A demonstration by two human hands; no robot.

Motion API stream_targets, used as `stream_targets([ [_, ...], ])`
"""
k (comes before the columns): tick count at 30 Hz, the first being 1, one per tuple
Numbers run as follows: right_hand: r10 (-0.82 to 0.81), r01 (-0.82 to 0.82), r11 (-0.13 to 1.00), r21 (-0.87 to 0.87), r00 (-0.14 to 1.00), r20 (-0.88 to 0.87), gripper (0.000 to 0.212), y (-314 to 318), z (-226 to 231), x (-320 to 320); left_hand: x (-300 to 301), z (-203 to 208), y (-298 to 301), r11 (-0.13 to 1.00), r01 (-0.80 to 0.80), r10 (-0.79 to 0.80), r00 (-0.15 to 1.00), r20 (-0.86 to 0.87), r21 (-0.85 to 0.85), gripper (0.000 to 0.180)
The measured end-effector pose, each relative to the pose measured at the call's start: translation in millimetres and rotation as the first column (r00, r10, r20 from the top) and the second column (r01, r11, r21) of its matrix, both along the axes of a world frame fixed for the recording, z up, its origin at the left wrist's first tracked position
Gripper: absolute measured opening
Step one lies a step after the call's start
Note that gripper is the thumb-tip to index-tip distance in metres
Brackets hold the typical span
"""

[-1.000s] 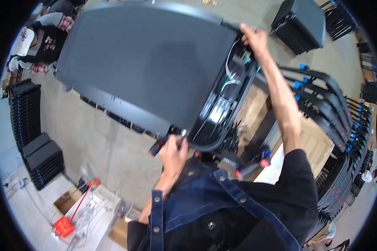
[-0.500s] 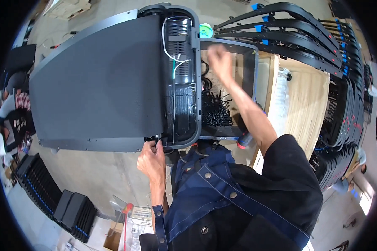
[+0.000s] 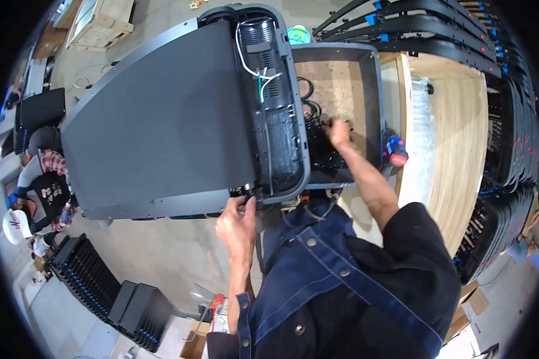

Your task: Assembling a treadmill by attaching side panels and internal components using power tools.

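Large grey panel (image 3: 161, 119) fills upper left and centre of frame, open back edge with wiring facing right. Left hand (image 3: 236, 224) at its lower corner, fingers closed on edge. Right hand (image 3: 339, 133) in grey tray (image 3: 371, 107) right of centre, fingers curled among black cables (image 3: 317, 143); grasp unclear.

You get one view only, from your head, looking steeply down and close over your chest. The large dark grey panel (image 3: 161, 125) fills the far left, your forearms entering from the near edge.
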State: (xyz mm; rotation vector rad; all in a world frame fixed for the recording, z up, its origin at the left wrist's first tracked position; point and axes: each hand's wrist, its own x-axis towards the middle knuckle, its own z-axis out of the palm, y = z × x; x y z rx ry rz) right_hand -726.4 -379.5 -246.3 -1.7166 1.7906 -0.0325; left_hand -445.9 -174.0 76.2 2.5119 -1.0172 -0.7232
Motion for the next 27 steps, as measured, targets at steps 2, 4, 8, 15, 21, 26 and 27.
stream_targets([
  [2,-0.166,0.177,0.977,-0.116,0.981,0.095,0.02,4,28,-15,7,7,4,0.999,0.022,-0.026,0.991,-0.128,-0.034,0.025],
  [4,-0.622,0.503,0.782,0.368,0.672,0.403,0.02,9,84,-26,21,15,10,0.998,0.052,-0.057,0.972,-0.228,-0.028,0.02],
  [8,-0.658,0.349,0.75,0.562,0.313,0.685,0.031,73,204,-14,63,17,4,0.712,0.643,-0.627,0.763,0.158,-0.283,0.028],
  [15,0.334,-0.224,0.937,-0.269,0.801,0.497,0.016,141,308,87,75,4,-74,-0.162,0.987,-0.898,-0.139,0.418,-0.02,0.024],
  [21,0.38,-0.32,0.92,-0.227,0.868,0.319,0.006,151,295,113,68,-15,-124,-0.564,0.824,-0.802,-0.561,0.206,0.046,0.029],
  [26,0.401,-0.346,0.91,-0.23,0.877,0.265,0.009,150,295,118,57,0,-152,-0.6,0.793,-0.798,-0.582,-0.158,0.107,0.029],
  [27,0.391,-0.341,0.916,-0.212,0.879,0.273,0.009,149,299,120,53,-1,-157,-0.602,0.792,-0.784,-0.561,-0.267,0.101,0.03],
])
